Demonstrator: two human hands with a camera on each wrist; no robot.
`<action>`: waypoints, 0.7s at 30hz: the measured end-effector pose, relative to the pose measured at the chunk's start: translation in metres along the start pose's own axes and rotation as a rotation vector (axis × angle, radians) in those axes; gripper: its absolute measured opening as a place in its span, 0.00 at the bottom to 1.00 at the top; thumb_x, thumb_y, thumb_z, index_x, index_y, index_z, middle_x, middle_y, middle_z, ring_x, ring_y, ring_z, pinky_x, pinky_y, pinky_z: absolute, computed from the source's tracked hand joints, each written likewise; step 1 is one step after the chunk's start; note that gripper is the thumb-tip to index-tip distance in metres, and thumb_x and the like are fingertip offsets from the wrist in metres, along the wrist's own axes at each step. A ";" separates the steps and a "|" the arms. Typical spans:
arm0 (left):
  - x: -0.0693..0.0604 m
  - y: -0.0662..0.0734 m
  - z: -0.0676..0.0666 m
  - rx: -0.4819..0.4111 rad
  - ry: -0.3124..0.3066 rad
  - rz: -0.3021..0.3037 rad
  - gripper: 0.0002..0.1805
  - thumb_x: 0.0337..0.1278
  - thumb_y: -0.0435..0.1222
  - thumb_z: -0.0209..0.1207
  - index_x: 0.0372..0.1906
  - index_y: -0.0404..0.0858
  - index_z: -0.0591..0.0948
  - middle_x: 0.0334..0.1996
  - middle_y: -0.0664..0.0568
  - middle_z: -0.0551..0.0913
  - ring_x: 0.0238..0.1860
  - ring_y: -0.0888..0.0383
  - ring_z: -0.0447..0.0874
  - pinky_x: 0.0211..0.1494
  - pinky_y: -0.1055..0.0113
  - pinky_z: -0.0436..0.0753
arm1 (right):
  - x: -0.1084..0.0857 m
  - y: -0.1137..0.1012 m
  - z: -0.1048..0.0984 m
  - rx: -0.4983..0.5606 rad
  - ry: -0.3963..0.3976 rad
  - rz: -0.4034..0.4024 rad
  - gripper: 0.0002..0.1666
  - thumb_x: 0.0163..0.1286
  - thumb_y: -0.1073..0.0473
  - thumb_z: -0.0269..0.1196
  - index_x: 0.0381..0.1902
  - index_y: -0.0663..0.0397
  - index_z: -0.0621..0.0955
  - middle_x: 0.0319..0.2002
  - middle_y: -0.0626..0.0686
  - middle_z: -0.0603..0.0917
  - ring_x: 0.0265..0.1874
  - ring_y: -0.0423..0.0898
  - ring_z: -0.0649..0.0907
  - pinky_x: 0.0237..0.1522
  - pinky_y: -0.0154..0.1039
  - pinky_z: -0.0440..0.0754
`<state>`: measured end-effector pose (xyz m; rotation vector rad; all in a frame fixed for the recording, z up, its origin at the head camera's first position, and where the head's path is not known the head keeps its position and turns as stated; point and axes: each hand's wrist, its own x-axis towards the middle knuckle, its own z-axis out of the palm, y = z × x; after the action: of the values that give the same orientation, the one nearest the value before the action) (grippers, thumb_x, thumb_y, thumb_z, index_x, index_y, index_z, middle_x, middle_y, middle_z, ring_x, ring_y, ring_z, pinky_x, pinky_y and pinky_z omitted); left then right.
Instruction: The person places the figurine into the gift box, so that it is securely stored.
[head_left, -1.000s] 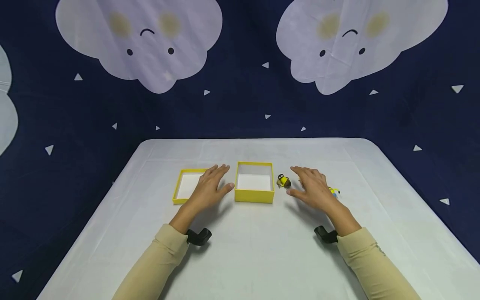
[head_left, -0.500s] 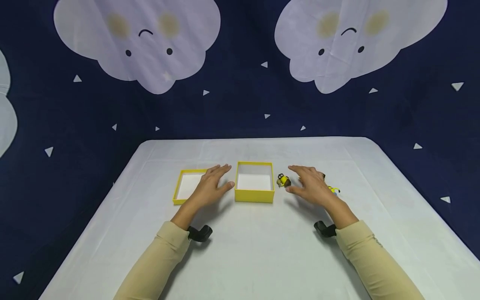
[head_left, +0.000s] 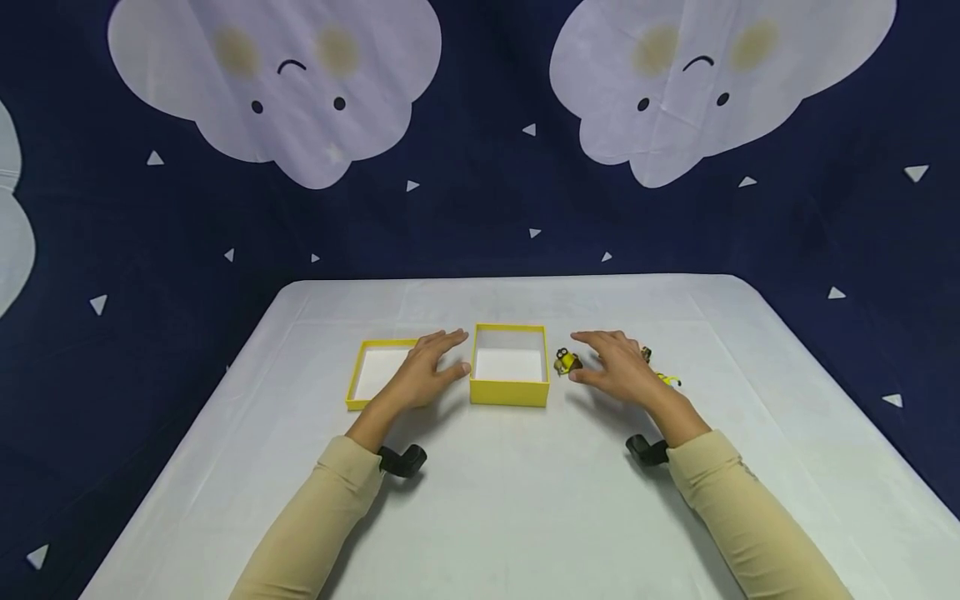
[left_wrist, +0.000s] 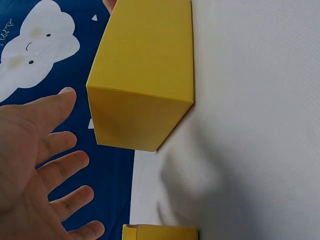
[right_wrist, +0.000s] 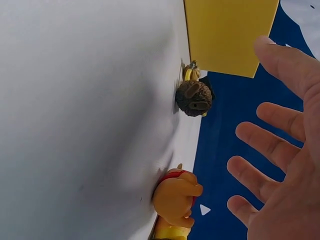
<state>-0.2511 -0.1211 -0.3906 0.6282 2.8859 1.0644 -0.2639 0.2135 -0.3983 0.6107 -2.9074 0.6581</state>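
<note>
A lidless yellow box (head_left: 509, 393) with a white inside stands mid-table. My left hand (head_left: 422, 375) hovers at its left side, fingers spread and holding nothing. Beneath that hand lies the shallow yellow lid (head_left: 352, 379), inside up and partly covered. My right hand (head_left: 621, 371) hovers right of the box with relaxed fingers and no grip on anything. By its thumb sits a small yellow-and-brown goggled toy figure (head_left: 567, 361), whose brown textured back (right_wrist: 194, 98) shows in the right wrist view. An orange bear figure with red (right_wrist: 172, 200) is below the right hand.
Past the right hand are a yellow toy figure (head_left: 667, 379) and a small dark-and-cream piece (head_left: 646, 353), both partly hidden. White cloth covers the table (head_left: 517, 508). Behind it hangs a dark blue cloth (head_left: 480, 217) with clouds.
My right hand has drifted slightly left toward the box, uncovering the small dark-and-cream piece. My left hand has shifted slightly right. The box and lid stay put.
</note>
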 end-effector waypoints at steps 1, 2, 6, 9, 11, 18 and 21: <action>0.001 0.000 0.000 -0.003 -0.004 -0.001 0.31 0.64 0.47 0.55 0.70 0.46 0.65 0.71 0.51 0.64 0.74 0.48 0.52 0.74 0.44 0.56 | 0.001 0.000 0.000 0.000 -0.004 0.000 0.39 0.59 0.45 0.66 0.66 0.50 0.70 0.64 0.58 0.74 0.58 0.59 0.71 0.55 0.55 0.64; 0.001 0.000 0.000 -0.004 -0.006 0.001 0.31 0.64 0.46 0.55 0.70 0.46 0.65 0.71 0.51 0.64 0.74 0.48 0.52 0.73 0.44 0.56 | 0.001 0.001 0.000 -0.001 -0.008 0.000 0.39 0.59 0.45 0.66 0.66 0.50 0.70 0.64 0.58 0.74 0.58 0.59 0.71 0.55 0.55 0.64; 0.004 0.000 0.000 -0.032 -0.015 0.002 0.31 0.63 0.46 0.56 0.69 0.45 0.65 0.71 0.51 0.64 0.74 0.48 0.52 0.73 0.44 0.57 | 0.005 0.001 0.001 0.008 -0.032 -0.002 0.38 0.59 0.46 0.67 0.66 0.49 0.70 0.64 0.57 0.73 0.60 0.58 0.70 0.58 0.56 0.63; 0.006 0.000 0.000 -0.056 -0.027 0.001 0.31 0.63 0.46 0.57 0.69 0.45 0.66 0.71 0.53 0.64 0.74 0.48 0.52 0.73 0.44 0.57 | 0.007 0.001 0.002 0.008 -0.056 -0.004 0.38 0.59 0.46 0.67 0.66 0.49 0.70 0.65 0.57 0.73 0.61 0.58 0.69 0.60 0.56 0.61; 0.007 0.000 0.000 -0.065 -0.038 0.004 0.31 0.63 0.46 0.57 0.69 0.45 0.65 0.71 0.54 0.63 0.75 0.48 0.51 0.73 0.44 0.56 | 0.009 0.001 0.002 0.006 -0.071 -0.001 0.38 0.59 0.47 0.67 0.66 0.48 0.70 0.64 0.58 0.73 0.62 0.58 0.68 0.61 0.56 0.61; 0.010 -0.002 -0.001 -0.080 -0.052 0.007 0.31 0.62 0.45 0.58 0.69 0.45 0.65 0.72 0.54 0.62 0.75 0.48 0.51 0.73 0.43 0.56 | 0.015 0.004 0.002 -0.009 -0.117 0.002 0.38 0.58 0.48 0.68 0.66 0.48 0.70 0.64 0.59 0.72 0.62 0.59 0.67 0.62 0.58 0.60; 0.011 -0.004 -0.001 -0.082 -0.051 0.012 0.32 0.62 0.45 0.58 0.69 0.44 0.66 0.72 0.54 0.63 0.75 0.48 0.51 0.73 0.43 0.57 | 0.017 0.006 0.001 -0.025 -0.141 0.003 0.38 0.59 0.48 0.68 0.66 0.47 0.70 0.65 0.58 0.72 0.63 0.60 0.67 0.61 0.59 0.60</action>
<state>-0.2632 -0.1201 -0.3908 0.6596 2.7831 1.1433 -0.2818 0.2115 -0.3986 0.6761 -3.0419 0.6013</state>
